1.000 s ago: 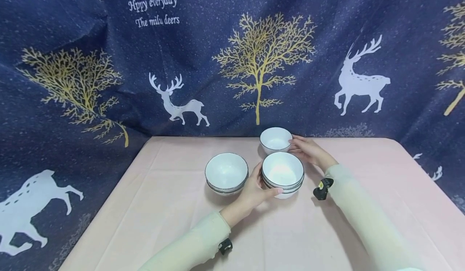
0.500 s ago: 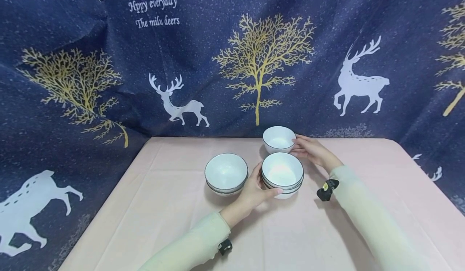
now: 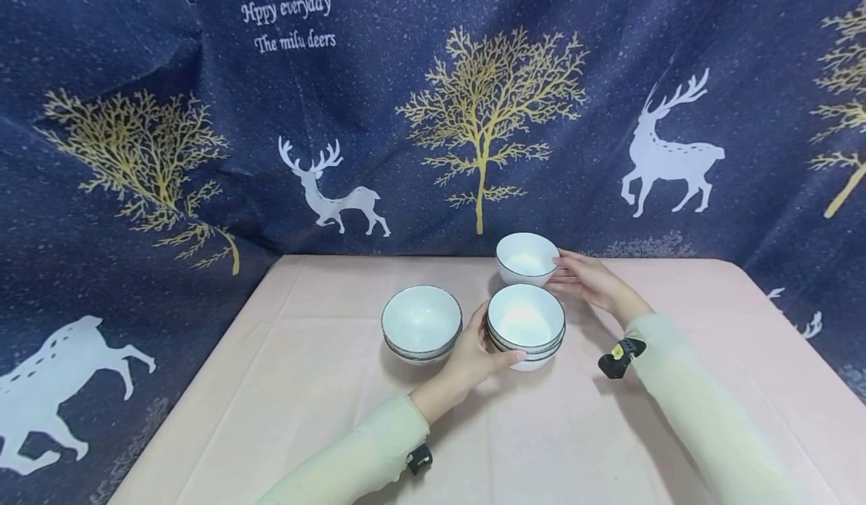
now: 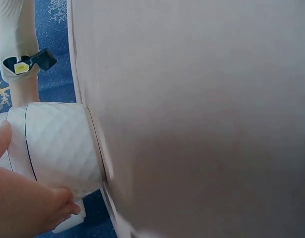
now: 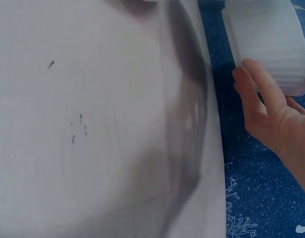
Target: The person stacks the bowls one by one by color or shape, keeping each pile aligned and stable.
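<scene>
In the head view my left hand (image 3: 473,358) grips a stack of white, dark-rimmed bowls (image 3: 526,317) from its left and near side, thumb across the front. The left wrist view shows the dimpled outside of that bowl stack (image 4: 63,144) beside my left hand (image 4: 33,208). Just behind the stack, my right hand (image 3: 591,283) holds a single white bowl (image 3: 528,255) by its right side. From the right wrist, the ribbed wall of this bowl (image 5: 271,44) shows with the fingers of my right hand (image 5: 276,111) on it. Whether its base touches the table is hidden.
Another stack of white bowls (image 3: 422,321) stands left of my left hand, close to its knuckles. The pale pink table (image 3: 325,385) ends at the back against a dark blue cloth (image 3: 379,77) printed with deer and trees.
My right hand and the single bowl have moved to the right, behind the front stack. The left hand and both stacks have stayed in place.
</scene>
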Available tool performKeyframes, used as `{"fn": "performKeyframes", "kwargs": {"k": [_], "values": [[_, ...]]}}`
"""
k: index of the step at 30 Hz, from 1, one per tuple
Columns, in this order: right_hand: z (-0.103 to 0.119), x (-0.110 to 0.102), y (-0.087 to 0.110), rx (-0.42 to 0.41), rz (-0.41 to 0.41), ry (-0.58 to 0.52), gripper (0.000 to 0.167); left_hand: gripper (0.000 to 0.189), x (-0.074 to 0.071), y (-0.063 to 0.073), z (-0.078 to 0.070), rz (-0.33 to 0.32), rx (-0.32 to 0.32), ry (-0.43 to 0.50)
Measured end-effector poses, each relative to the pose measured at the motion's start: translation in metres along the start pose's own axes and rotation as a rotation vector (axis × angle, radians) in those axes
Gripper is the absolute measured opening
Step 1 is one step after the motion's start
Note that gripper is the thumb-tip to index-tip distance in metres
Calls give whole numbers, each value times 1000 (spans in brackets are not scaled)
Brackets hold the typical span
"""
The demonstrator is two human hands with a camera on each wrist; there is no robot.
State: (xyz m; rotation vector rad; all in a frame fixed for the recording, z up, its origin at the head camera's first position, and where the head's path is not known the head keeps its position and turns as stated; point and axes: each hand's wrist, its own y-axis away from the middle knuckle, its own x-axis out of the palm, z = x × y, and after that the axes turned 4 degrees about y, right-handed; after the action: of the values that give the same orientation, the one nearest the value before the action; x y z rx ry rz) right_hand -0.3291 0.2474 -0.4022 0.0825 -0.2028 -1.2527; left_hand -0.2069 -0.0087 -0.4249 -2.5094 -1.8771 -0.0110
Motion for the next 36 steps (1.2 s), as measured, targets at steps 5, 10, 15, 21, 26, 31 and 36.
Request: {"fn": "performKeyframes", "kwargs": {"k": [5, 10, 15, 21, 26, 31, 36], "values": [[4, -3, 7, -16, 27, -6, 67, 103, 0, 0, 0, -1, -2, -4], [8, -5, 13, -35, 42, 7, 67, 103, 0, 0, -1, -5, -2, -20], [12, -5, 20, -49, 40, 31, 68, 103, -1, 1, -1, -5, -2, -31], [17, -4, 27, -67, 33, 25, 67, 103, -1, 1, -1, -4, 7, -22], [22, -3, 32, -88, 39, 24, 68, 103, -1, 1, 0, -6, 5, -10], [27, -1, 38, -90, 51, -3, 68, 104, -1, 1, 0, -6, -4, -10], [32, -1, 44, -94, 48, -21, 69, 104, -1, 1, 1, -7, 2, -17]]}}
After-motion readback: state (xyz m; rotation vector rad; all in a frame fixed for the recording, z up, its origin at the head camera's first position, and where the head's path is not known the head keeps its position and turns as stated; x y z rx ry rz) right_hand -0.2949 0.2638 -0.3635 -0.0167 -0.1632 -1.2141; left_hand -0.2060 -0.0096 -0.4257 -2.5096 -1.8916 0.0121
